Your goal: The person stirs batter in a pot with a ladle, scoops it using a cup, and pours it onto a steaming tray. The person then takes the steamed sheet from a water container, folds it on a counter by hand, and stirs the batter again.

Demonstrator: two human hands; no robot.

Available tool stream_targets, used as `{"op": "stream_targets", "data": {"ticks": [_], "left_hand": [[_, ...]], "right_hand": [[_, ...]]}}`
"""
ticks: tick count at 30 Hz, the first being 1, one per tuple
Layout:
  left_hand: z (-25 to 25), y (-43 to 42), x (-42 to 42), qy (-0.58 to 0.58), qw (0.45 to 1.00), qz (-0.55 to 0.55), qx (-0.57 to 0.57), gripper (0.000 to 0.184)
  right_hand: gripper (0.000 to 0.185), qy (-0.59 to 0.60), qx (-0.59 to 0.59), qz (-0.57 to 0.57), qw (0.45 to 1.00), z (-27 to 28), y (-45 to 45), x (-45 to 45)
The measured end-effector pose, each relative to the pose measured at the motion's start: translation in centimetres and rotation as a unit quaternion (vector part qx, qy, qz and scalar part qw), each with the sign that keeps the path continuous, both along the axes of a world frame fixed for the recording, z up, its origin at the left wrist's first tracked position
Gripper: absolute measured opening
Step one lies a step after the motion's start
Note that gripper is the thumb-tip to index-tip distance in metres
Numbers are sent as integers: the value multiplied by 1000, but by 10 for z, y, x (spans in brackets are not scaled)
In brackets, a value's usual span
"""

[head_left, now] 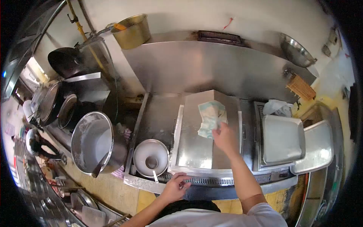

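Observation:
My right hand [224, 139] is closed on the lower edge of a pale cloth [212, 115] with green-blue tints, which lies over the metal lid [194, 149] of the steel counter unit. Near the front edge of the unit, above the slotted grille [211, 181], my left hand [177, 186] has its fingers loosely bent and apart, with nothing seen in it. Left of the lid sits a round metal bowl [140, 160] of whitish liquid, with a small ladle [151, 163] resting in it, its white handle over the front rim.
A large steel pot [110, 126] with whitish contents stands at the left. Metal trays [283, 139] lie at the right, beside a crumpled plastic bag [278, 108]. A brass-coloured pot [131, 34] and a metal bowl [297, 51] rest on the back ledge. Another person [41, 143] is far left.

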State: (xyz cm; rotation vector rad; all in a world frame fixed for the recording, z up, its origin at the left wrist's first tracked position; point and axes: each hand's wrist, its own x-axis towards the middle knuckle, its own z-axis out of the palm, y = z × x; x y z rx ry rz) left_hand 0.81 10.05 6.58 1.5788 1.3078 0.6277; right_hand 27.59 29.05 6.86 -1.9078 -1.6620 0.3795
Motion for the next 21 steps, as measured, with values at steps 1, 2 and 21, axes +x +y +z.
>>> {"op": "stream_targets", "data": {"ticks": [1,2,21], "left_hand": [[-4,-4,-3,2,1000,13,-1,27],[-9,-7,-7,3,1000,25,-2,27],[-12,-68,-46,29,986,163,30,26]], "right_hand": [[50,-30,14,-12,999,2,16,-2],[50,-33,-30,-10,999,4,31,-4],[35,53,29,-92,994,-24,50,-19]]}}
